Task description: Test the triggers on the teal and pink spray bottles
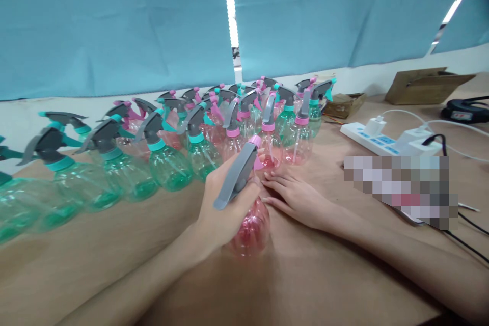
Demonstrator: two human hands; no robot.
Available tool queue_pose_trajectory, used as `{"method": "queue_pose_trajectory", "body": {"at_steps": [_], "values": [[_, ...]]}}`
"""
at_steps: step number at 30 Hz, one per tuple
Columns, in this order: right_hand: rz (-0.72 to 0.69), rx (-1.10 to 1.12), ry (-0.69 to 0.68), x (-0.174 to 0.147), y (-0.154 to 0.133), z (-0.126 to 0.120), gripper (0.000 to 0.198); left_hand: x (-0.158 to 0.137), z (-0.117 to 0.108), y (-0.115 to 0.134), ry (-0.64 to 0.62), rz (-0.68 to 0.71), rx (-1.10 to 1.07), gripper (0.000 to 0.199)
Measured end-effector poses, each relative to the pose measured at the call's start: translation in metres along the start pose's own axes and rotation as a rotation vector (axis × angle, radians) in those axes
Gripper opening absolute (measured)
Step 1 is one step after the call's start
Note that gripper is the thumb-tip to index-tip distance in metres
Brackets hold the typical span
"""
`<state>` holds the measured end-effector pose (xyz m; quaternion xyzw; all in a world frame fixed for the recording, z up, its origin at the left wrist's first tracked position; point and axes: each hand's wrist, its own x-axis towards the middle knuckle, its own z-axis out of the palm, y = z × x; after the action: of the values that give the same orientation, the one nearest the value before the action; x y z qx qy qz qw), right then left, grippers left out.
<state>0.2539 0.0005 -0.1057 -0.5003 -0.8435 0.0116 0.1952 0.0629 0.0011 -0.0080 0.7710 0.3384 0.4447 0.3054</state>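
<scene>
Bottles everywhere on this worktop [324, 275], so here's where things stand as far as I can see. The left hand [219, 209] is wrapped tight around the neck of a pink bottle [250, 229], dead centre of view, just under its grey trigger [237, 175]. The sprayer head looks seated on it, pink collar and all, and the bottle stands on the worktop or just above it, I can't tell which. The right hand [296, 196] lies flat and open on the worktop right beside it at about 3 o'clock, fingers stretched toward the pack, gripping nothing.

Done so far, I'd say: a lot. From 9 o'clock round to 12 there's a long crowd of bottles with heads already on, green ones [168, 163] with teal collars on the left side, pink ones [301, 142] bunched at 12. I don't see any loose heads or bare bottles lying about, so what's left is hard to judge; my guess is the one in hand is among the last, or just needs a final snug.

Off at 2 o'clock sits a power strip [385, 140] with a white charger plugged in, plus cardboard boxes [424, 84] further back. Some blurred-out thing lies at 3 o'clock.
</scene>
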Motion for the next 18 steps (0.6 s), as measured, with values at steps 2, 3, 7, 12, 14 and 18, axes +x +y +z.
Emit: {"method": "queue_pose_trajectory", "body": {"at_steps": [2, 3, 7, 12, 14, 18], "values": [[-0.002, 0.005, 0.004, -0.0001, -0.0003, -0.0004, 0.045, -0.0007, -0.0001, -0.0003, -0.007, -0.007, -0.006, 0.014], [-0.003, 0.007, 0.002, -0.0001, -0.0005, -0.0007, 0.045, -0.0012, -0.0003, -0.0002, -0.011, -0.012, -0.006, 0.013], [-0.002, 0.017, 0.017, -0.0004, -0.001, -0.0011, 0.043, -0.0029, -0.0007, -0.0003, -0.009, -0.026, 0.014, 0.008], [-0.002, 0.014, 0.014, -0.0009, -0.0002, 0.0003, 0.043, -0.0029, -0.0005, -0.0015, -0.002, -0.035, 0.012, 0.006], [-0.004, 0.023, 0.021, -0.0009, 0.0, 0.0007, 0.043, -0.0023, -0.0004, -0.001, -0.002, -0.039, 0.009, 0.006], [-0.006, 0.024, 0.026, -0.0007, 0.0, 0.0004, 0.043, -0.0007, -0.0007, 0.0014, -0.009, -0.014, 0.018, 0.006]]}}
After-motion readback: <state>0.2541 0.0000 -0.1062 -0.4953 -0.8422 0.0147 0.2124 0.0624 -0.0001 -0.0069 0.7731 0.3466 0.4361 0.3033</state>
